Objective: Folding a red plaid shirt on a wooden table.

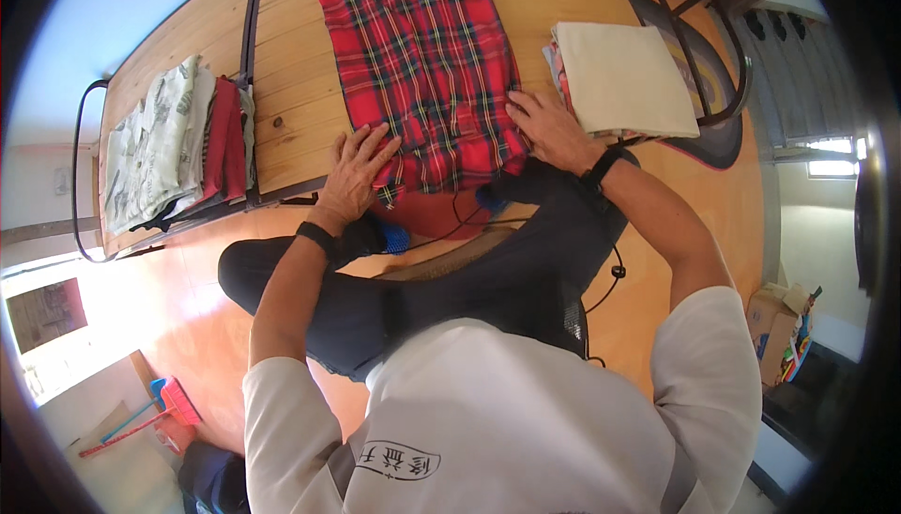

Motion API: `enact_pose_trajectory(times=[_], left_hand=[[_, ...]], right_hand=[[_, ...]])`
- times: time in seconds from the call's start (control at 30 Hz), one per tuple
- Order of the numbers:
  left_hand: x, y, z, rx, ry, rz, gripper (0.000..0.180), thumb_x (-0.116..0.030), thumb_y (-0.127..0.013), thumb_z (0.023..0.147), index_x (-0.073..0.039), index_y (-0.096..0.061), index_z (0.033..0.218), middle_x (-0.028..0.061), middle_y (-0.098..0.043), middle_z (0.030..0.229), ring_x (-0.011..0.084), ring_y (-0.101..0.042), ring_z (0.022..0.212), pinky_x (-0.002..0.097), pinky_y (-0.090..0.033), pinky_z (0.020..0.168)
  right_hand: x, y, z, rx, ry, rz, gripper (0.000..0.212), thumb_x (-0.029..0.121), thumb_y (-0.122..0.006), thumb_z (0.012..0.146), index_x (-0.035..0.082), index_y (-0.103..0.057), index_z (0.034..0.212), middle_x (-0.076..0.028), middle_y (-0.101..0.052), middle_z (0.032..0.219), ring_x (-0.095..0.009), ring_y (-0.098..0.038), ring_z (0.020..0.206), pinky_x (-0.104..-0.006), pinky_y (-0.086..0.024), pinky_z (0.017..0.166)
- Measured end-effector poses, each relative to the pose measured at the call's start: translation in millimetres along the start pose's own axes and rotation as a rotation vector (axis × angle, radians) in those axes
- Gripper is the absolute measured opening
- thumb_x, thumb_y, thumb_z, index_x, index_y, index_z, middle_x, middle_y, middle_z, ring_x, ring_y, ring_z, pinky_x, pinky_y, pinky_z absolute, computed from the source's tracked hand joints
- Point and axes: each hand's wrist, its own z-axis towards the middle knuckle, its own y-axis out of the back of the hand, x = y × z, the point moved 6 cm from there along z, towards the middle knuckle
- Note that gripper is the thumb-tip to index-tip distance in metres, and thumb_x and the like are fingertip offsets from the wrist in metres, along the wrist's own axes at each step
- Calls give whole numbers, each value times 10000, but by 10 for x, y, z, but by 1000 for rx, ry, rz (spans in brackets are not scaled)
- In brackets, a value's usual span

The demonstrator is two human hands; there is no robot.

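A red tartan cloth (422,54), perhaps a folded garment, lies lengthwise on the wooden table (291,73), its near end drooping at the table's front edge. My left hand (357,171) rests at the cloth's near left corner, fingers spread over its edge. On the opposite side, my right hand (558,131) lays its stretched fingers on the right edge near the lower corner. Neither hand lifts the cloth visibly. The undersides of the fingers are hidden.
Folded clothes (169,148) in white, red and grey are stacked on the left. A cream folded cloth (629,77) tops another pile at the right, beside a black metal frame (727,35). A cable (618,273) runs near my right leg. A broom (178,403) and cardboard box (774,322) stand farther off.
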Motion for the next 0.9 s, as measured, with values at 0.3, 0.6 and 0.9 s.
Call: enact_pose_trajectory(times=[0.3,0.6,0.9], left_hand=[[20,139,-115,-14,-32,-65,725,62,-653,674,-164,-581,1359,43,-474,1489,323,-380,1403,558,-292,1161],[-6,454,-148,76,-28,-340,593,94,-584,741,-94,-627,1302,96,-615,1342,333,-480,1329,454,-351,1135],[318,1097,62,245,170,-1098,344,-76,-612,928,-13,-617,1266,93,-707,1160,226,-673,1033,352,-517,905]], right_hand=[[166,119,70,-20,86,131,221,48,-676,815,11,-654,1032,-121,-591,1290,-327,-522,1182,-421,-458,1003],[190,371,123,25,153,273,157,-16,-625,811,0,-666,962,-118,-643,1155,-306,-540,1139,-398,-458,985],[-218,648,550,474,-145,848,382,5,-616,864,-23,-624,1245,-129,-659,1220,-247,-613,1117,-327,-472,969]])
